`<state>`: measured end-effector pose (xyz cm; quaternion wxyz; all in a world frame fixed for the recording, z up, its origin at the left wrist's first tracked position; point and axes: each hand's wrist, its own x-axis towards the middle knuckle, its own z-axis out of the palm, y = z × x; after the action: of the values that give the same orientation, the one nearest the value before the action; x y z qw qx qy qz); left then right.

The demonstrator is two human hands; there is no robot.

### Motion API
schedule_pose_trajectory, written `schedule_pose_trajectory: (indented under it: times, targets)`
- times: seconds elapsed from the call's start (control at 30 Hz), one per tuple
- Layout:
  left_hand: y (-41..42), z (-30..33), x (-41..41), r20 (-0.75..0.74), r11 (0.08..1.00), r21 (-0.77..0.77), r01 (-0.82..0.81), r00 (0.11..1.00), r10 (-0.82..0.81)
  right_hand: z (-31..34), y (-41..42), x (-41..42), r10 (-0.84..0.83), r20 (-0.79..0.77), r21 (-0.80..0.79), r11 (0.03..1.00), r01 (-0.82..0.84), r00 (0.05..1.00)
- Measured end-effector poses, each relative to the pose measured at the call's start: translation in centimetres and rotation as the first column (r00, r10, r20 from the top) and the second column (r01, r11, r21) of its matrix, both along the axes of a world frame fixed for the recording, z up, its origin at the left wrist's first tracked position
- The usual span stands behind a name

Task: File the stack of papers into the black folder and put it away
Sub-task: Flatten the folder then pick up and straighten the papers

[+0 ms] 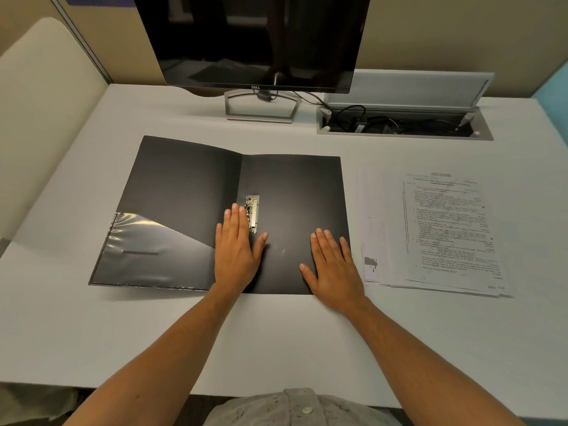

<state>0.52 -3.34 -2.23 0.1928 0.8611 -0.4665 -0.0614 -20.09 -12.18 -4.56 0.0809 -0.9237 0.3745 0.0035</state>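
The black folder (190, 192) lies open and flat on the white desk (276, 339), with a clear plastic pocket (147, 250) on its left flap and a metal clip (252, 213) beside the spine. My left hand (236, 247) rests flat on the spine, fingers just left of the clip. My right hand (333, 265) presses flat on the right flap near its lower right corner. Neither hand holds anything. The stack of printed papers (439, 235) lies fanned on the desk just right of the folder, untouched.
A dark monitor (255, 41) on a metal stand (261, 107) stands behind the folder. To its right an open cable tray (402, 124) with a raised lid is set into the desk. A beige partition runs along the left side.
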Motion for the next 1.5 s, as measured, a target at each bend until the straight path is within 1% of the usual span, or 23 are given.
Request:
schedule_pose_trajectory:
  times: [0.13, 0.27, 0.43, 0.6, 0.9, 1.03, 1.1, 1.17, 1.27, 1.37, 1.43, 1.5]
  targets:
    - [-1.7, 0.8, 1.2, 0.094, 1.000, 0.023, 0.005, 0.996, -0.008, 0.0, 0.0, 0.0, -0.001, -0.003, 0.005, 1.000, 0.001, 1.000]
    - [-4.1, 2.2, 3.3, 0.092, 0.999, 0.026, -0.022, 0.996, 0.019, 0.0, -0.1, -0.1, 0.001, 0.008, 0.010, 1.000, -0.001, 1.000]
    - [-6.9, 3.5, 6.0, 0.118, 0.999, 0.028, 0.028, 0.993, -0.031, 0.0, 0.0, -0.1, 0.000, 0.019, 0.006, 1.000, 0.000, 1.000]
    - [-8.4, 3.1, 7.5, 0.083, 0.993, 0.105, 0.054, 0.995, -0.063, 0.0, 0.0, -0.1, -0.006, 0.032, 0.014, 1.000, 0.006, 0.999]
    - [-8.8, 2.2, 7.6, 0.023, 0.964, 0.262, 0.046, 0.998, -0.054, -0.2, 0.0, -0.1, -0.018, 0.042, 0.026, 1.000, 0.016, 0.999]
    - [-8.5, 2.0, 7.7, -0.024, 0.953, 0.297, 0.061, 0.998, -0.056, -0.1, -0.1, -0.1, -0.018, 0.037, 0.018, 1.000, 0.017, 0.999]
    - [-8.1, 2.0, 7.5, -0.037, 0.959, 0.276, 0.063, 0.998, -0.055, -0.1, 0.0, -0.2, -0.018, 0.040, 0.014, 1.000, 0.018, 0.999]
    - [-7.5, 2.0, 7.0, -0.046, 0.974, 0.218, 0.057, 0.998, -0.048, 0.0, 0.0, -0.1, -0.019, 0.044, 0.010, 1.000, 0.019, 0.999]
    - [-6.6, 2.0, 5.5, -0.028, 0.994, 0.076, 0.073, 0.997, -0.071, 0.2, 0.1, 0.0, -0.018, 0.043, 0.001, 1.000, 0.018, 0.999]
    - [-6.0, 1.8, 3.5, -0.021, 0.991, -0.054, 0.126, 0.992, -0.127, 0.4, 0.2, -0.1, -0.015, 0.055, -0.002, 1.000, 0.015, 0.998]
    - [-5.7, 1.8, 2.2, -0.036, 0.985, -0.093, 0.148, 0.988, -0.152, 0.5, 0.3, -0.1, -0.013, 0.072, -0.005, 1.000, 0.014, 0.997]
    - [-5.5, 1.9, 1.1, -0.046, 0.981, -0.099, 0.167, 0.984, -0.172, 0.6, 0.4, -0.1, -0.021, 0.114, 0.002, 1.000, 0.021, 0.993]
